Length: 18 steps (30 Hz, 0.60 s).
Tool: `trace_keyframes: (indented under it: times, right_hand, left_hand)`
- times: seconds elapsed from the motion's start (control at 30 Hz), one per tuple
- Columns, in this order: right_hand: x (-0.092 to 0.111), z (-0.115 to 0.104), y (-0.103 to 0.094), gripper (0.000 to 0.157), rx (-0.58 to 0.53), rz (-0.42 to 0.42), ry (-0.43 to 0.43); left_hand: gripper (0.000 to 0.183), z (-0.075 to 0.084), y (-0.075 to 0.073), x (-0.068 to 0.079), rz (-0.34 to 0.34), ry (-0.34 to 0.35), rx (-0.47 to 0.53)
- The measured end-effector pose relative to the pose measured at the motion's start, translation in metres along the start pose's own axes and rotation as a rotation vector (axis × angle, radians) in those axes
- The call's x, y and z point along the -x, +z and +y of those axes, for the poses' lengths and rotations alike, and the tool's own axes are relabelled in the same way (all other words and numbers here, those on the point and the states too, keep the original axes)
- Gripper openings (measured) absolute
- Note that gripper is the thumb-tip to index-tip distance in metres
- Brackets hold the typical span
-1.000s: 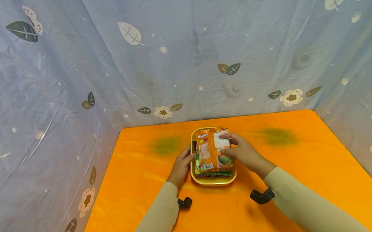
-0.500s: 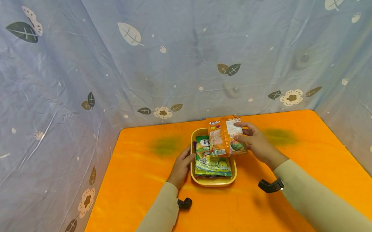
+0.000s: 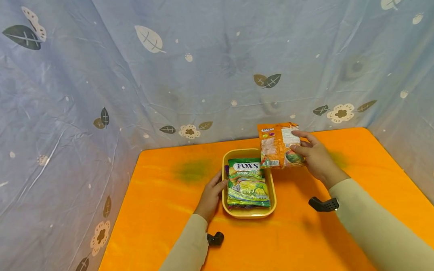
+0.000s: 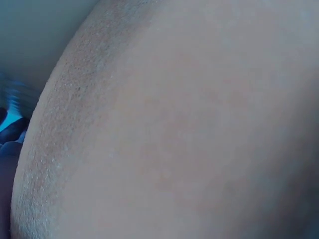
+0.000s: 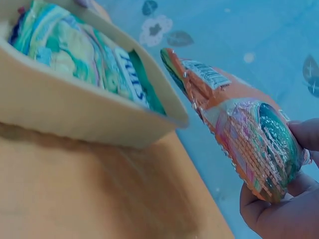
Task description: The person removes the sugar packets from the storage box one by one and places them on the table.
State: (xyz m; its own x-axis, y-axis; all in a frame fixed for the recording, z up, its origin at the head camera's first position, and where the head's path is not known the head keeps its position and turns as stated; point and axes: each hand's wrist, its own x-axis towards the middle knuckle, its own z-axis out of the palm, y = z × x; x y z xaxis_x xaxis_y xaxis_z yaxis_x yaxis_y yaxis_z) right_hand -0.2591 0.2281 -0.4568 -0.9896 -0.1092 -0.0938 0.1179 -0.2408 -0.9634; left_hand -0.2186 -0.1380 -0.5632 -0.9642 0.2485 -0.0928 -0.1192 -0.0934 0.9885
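My right hand [image 3: 318,159] pinches the right edge of an orange candy bag [image 3: 275,143], its back with barcode and white label facing up. The bag is raised just beyond the upper right corner of a yellow plastic basket [image 3: 250,213]. Inside the basket lies a green candy bag [image 3: 247,182] lettered FOX'S, with a bit of purple packaging [image 3: 226,170] showing beneath. My left hand [image 3: 210,196] holds the basket's left side, thumb at the rim. In the right wrist view, thumb and fingers clasp the orange bag [image 5: 239,134] at one end. Skin fills most of the left wrist view.
An orange-covered table [image 3: 168,186] with two dark greenish patches bears the basket. Blue leaf-printed curtain cloth [image 3: 214,71] rises behind it and along both sides. Each forearm carries a black wrist camera [image 3: 323,204].
The right hand has lifted the orange candy bag off the pile and moved it away and to the right, uncovering the green bag. The left hand and the basket keep their place.
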Motion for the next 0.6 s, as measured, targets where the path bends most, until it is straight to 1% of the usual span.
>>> trace_keyframes:
  times: [0.17, 0.33, 0.47, 0.6]
  right_hand:
    - [-0.005, 0.005, -0.013, 0.059, -0.011, 0.050, 0.031]
    - [-0.009, 0.013, -0.025, 0.062, 0.012, 0.081, 0.062]
    - [-0.012, 0.018, -0.033, 0.064, 0.105, 0.106, 0.078]
    - [-0.014, 0.026, -0.041, 0.066, 0.310, 0.110, 0.093]
  left_hand:
    - [0.060, 0.001, 0.000, 0.000, -0.001, 0.001, 0.004]
    - [0.060, 0.001, -0.001, 0.000, -0.002, 0.001, 0.006]
    - [0.061, 0.002, 0.000, 0.000, 0.000, 0.001, 0.004]
    - [0.060, 0.002, 0.001, 0.000, 0.001, -0.005, 0.011]
